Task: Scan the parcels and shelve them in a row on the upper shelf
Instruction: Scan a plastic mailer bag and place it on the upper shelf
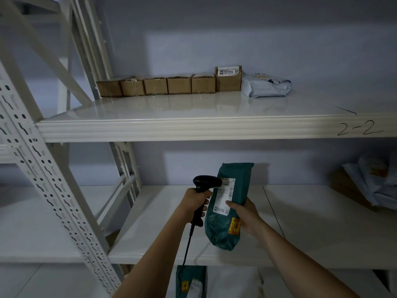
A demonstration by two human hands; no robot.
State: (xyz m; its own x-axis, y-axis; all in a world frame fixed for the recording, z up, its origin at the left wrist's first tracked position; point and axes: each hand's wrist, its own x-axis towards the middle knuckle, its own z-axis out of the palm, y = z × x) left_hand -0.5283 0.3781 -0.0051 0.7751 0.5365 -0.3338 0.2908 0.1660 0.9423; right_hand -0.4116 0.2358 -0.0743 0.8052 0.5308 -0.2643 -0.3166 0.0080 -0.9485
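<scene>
Gripping the black scanner (206, 183), your left hand (196, 202) aims it at the label of the green parcel (228, 203); your right hand (247, 214) clasps that parcel upright below the upper shelf (193, 127). On that shelf, cardboard boxes (167, 84) stand in a row along the back, a pale mailer bag (266, 87) beside them.

Dim bluish light, soft wall shadows, wide-angle edge distortion
</scene>
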